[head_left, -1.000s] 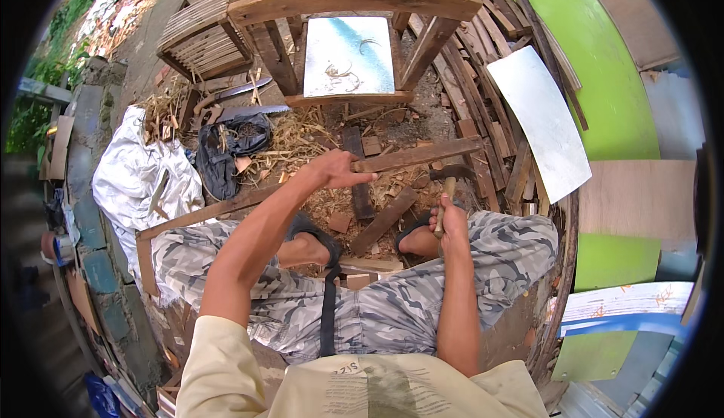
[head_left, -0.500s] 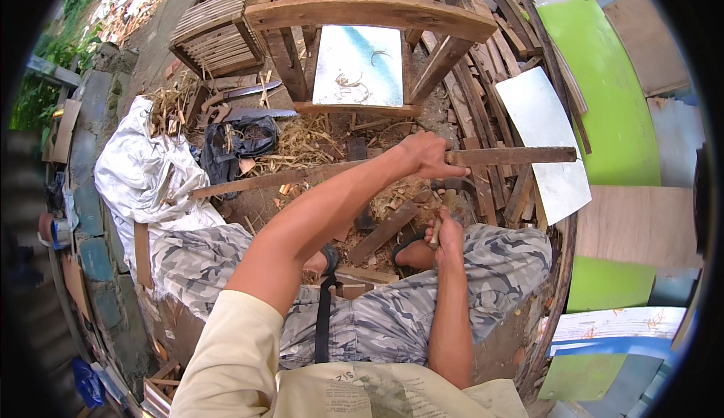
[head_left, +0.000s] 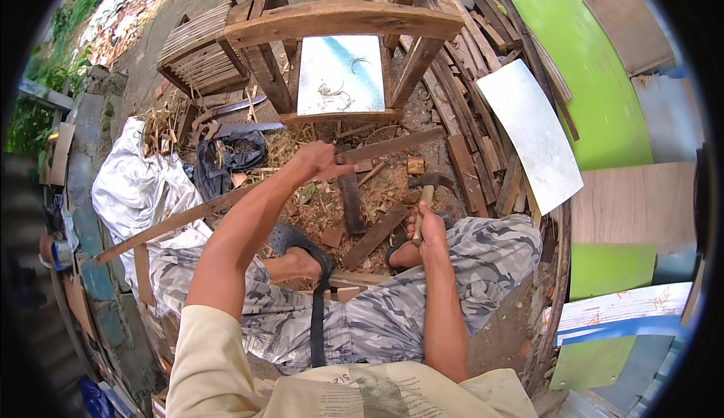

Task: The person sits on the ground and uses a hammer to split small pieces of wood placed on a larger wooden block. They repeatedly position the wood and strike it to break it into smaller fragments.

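My left hand is closed round a long, narrow wooden strip. The strip slants across in front of me, its right end higher in the view and its left end passing behind my left forearm to the white sack. In my right hand is a hammer, gripped by its pale wooden handle with the dark head pointing away from me. The hammer is apart from the strip. Below them, a dark wood piece and a short plank lie among shavings between my feet.
A wooden frame with a white panel stands ahead. Handsaws lie beside a black plastic bag. A white sack is at left. Stacked boards, a white sheet and green panels line the right.
The wooden strip has slid left and tilted, its right end drawn back from the white sheet. My left hand has shifted left with it. The hammer's head now shows clearly.
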`<control>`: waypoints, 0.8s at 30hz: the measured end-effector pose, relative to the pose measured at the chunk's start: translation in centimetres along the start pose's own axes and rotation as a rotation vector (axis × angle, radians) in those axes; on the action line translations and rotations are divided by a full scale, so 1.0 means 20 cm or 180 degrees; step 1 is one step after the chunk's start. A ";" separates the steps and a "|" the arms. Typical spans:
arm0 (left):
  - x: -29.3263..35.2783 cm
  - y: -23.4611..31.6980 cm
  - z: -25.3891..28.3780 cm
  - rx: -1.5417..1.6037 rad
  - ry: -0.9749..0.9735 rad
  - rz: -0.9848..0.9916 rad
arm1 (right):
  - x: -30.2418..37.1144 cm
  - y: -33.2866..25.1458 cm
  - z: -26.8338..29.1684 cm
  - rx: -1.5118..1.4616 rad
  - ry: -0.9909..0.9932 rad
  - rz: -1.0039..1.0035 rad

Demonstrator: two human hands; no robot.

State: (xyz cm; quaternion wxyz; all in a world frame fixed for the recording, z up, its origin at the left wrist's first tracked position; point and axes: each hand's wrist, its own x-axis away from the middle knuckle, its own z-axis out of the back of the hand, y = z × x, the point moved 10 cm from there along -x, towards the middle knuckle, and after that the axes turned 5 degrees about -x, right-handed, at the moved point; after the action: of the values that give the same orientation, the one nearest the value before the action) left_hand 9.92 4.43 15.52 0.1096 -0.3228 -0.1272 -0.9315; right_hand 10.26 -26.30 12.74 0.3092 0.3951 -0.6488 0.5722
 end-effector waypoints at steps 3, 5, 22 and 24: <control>0.14 -0.24 -0.16 0.0017 -0.0057 -0.0013 | 0.01 0.00 0.01 -0.0066 0.0027 -0.0038; 0.22 -0.40 -0.33 -0.0002 -0.0179 0.0110 | 0.00 0.01 0.02 -0.0067 0.0041 -0.0065; 0.19 -0.64 -1.07 -0.0112 -0.0450 0.0253 | 0.06 0.08 0.10 0.1212 0.0221 0.0149; 0.18 -0.66 -1.08 -0.0457 -0.0140 0.0150 | 0.06 0.09 0.08 0.1234 0.0111 0.0134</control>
State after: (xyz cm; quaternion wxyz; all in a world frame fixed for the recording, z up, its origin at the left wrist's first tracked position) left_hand -9.10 9.71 -0.81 0.1052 -0.3530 -0.0548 -0.9281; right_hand 8.22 -28.03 12.53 0.2265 0.4236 -0.5291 0.6995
